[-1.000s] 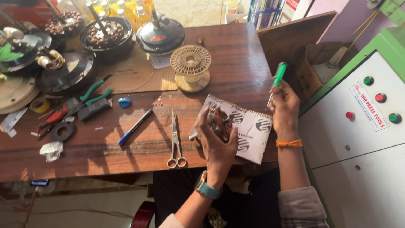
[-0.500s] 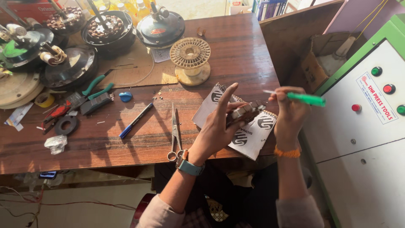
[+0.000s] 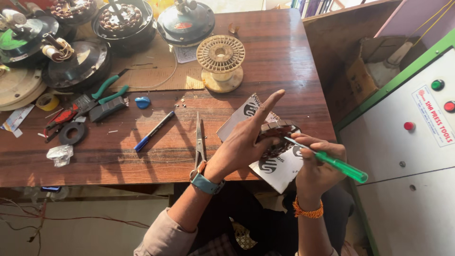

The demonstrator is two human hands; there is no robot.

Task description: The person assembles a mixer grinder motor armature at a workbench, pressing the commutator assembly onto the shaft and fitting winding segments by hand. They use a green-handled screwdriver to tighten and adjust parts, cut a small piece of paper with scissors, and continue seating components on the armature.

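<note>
My left hand point(image 3: 246, 137) grips a round metal motor stator point(image 3: 279, 135) with copper windings, index finger stretched up and away. It rests over a white printed card point(image 3: 279, 168) at the front right of the wooden table point(image 3: 156, 161). My right hand point(image 3: 317, 166) holds a green-handled screwdriver point(image 3: 339, 165), its thin tip touching the stator's right side. A blue watch sits on my left wrist, an orange band on my right.
Scissors point(image 3: 199, 140) and a blue pen point(image 3: 154, 131) lie left of my hands. A wire spool point(image 3: 220, 61), green pliers point(image 3: 106, 92), tape rolls and several fan motor housings point(image 3: 76, 66) fill the back. A white control cabinet point(image 3: 407, 142) with coloured buttons stands at right.
My right hand came down from above the card and brought the screwdriver tip to the stator. My left hand turned the stator and extended its index finger.
</note>
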